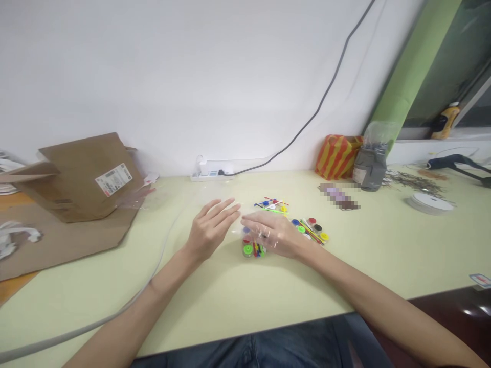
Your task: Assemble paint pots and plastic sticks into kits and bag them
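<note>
My left hand is raised over the table with its fingers stretched out and slightly apart, nothing visible in it. Facing it, my right hand has a clear plastic bag at its fingers; the thin film is hard to follow. Below and partly behind that hand lies a group of small colored round pieces with thin sticks, among them a green disc. Another group, with a yellow disc, sits just right of the hand. A third group, with a blue-tipped stick, lies farther back.
A cardboard box stands at left on flattened cardboard. A power strip with a dark cable is against the wall. At right are a striped bag, a grey bag, a blurred-out object and a white spool.
</note>
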`<state>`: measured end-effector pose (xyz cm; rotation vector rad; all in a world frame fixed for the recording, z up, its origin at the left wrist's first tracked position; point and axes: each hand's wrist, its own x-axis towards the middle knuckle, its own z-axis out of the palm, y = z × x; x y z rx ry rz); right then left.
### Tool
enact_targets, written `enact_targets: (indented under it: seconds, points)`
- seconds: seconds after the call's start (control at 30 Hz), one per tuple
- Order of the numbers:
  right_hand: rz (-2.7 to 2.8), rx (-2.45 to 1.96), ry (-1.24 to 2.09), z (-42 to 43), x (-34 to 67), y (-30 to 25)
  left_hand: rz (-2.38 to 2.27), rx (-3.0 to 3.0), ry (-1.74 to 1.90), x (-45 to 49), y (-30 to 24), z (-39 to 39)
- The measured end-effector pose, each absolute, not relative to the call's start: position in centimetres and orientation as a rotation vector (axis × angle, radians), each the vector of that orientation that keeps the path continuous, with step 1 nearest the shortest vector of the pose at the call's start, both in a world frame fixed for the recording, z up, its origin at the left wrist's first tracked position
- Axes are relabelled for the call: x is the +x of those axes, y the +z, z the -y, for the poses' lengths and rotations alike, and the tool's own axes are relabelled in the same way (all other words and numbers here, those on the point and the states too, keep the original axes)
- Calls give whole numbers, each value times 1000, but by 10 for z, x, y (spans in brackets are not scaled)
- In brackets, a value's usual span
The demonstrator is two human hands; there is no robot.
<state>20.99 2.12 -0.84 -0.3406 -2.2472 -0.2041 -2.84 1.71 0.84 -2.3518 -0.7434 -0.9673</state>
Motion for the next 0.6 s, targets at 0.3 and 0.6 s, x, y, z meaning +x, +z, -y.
enact_targets:
  seconds: [0.3, 0.6]
  points:
    - [2423, -407, -399, -17, 203, -11, 585, -2492, -798, -20, 8, -14]
    - [2504, -363, -428, -12, 201, -7, 815, -2558, -589, -19, 17, -10]
